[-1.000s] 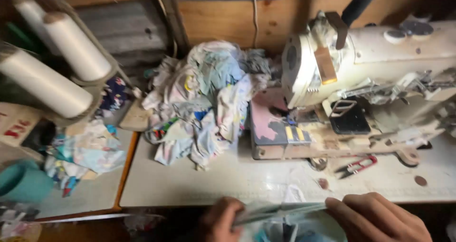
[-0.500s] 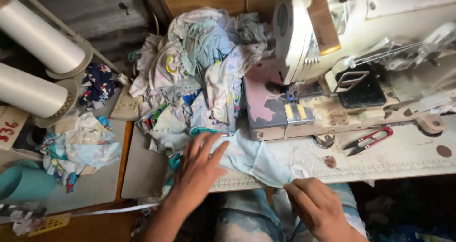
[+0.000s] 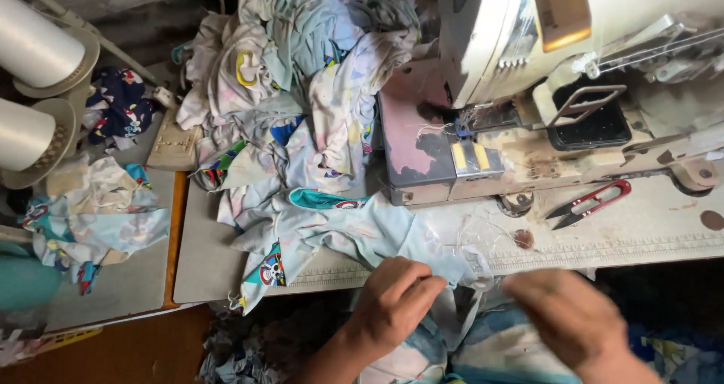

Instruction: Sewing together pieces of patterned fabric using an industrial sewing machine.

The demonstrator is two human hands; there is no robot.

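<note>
Two hands work at the near edge of a pale worktable (image 3: 641,241). Far beyond the right hand (image 3: 573,320) stands the biggest thing, a cream sewing machine (image 3: 520,44) on its worn base. Beyond the left hand (image 3: 394,297) a heap of printed fabric pieces (image 3: 302,90) rises against the machine's side. A light-blue printed garment piece (image 3: 339,229) trails from that heap across the table edge to the left hand, whose fingers are curled and pinching the cloth's edge. The right hand hovers just beside it, blurred; I cannot tell whether its fingers are closed. Two white thread cones (image 3: 34,48) stand far off beyond the left hand. Red-handled thread snips (image 3: 588,203) lie beyond the right hand.
</note>
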